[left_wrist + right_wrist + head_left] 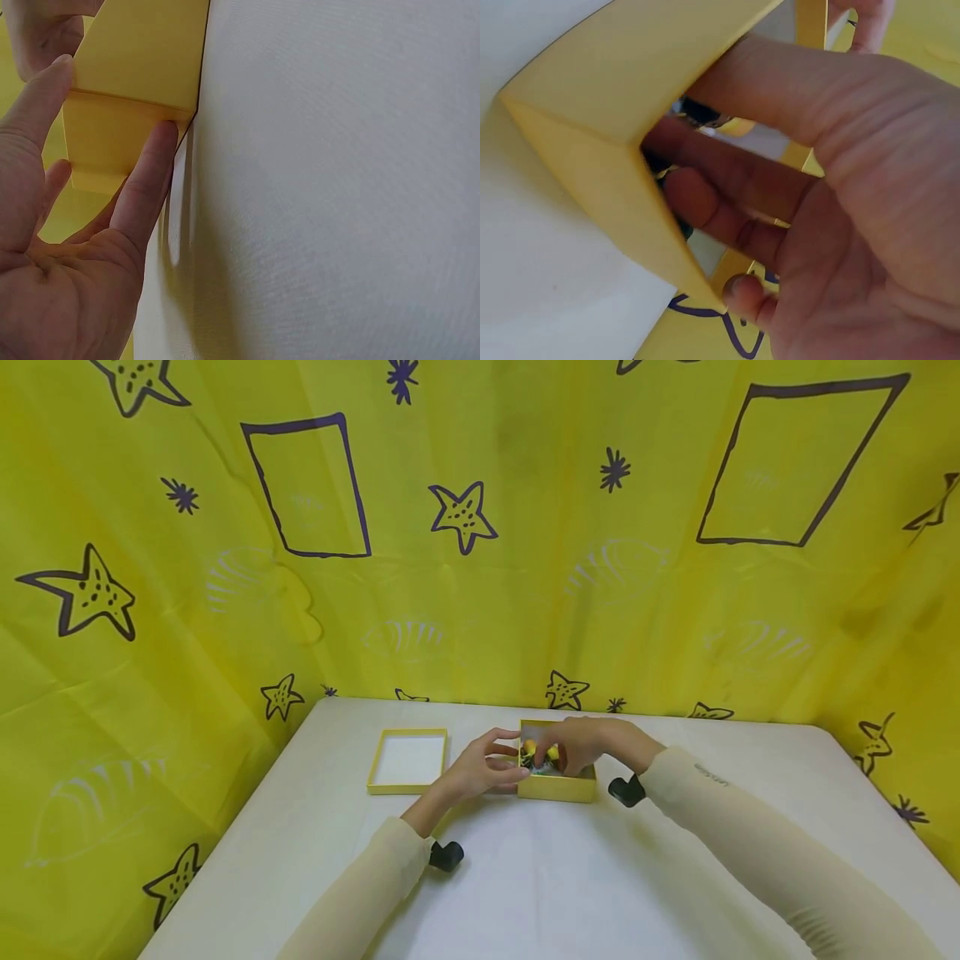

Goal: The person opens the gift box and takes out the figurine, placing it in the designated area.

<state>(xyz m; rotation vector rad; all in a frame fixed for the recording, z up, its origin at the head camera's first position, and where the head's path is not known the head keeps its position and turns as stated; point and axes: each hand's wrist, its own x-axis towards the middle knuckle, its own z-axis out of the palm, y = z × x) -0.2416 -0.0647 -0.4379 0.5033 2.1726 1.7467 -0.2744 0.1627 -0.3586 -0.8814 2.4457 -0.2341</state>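
Clearly the right hand (581, 743) is nearer: small yellow-and-dark objects (530, 747) lie just beside its fingers inside the box (557, 789), though whether it grips any cannot be told. The left hand's (474, 767) loose fingers merely touch the box wall ahead.

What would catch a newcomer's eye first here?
Probably the bright yellow cloth with dark starfish drawings, rising behind the white table. Next, the open yellow box near the table's far edge, the right hand partly inside, the left hand touching its side. A shallow yellow-rimmed tray lies farther left.
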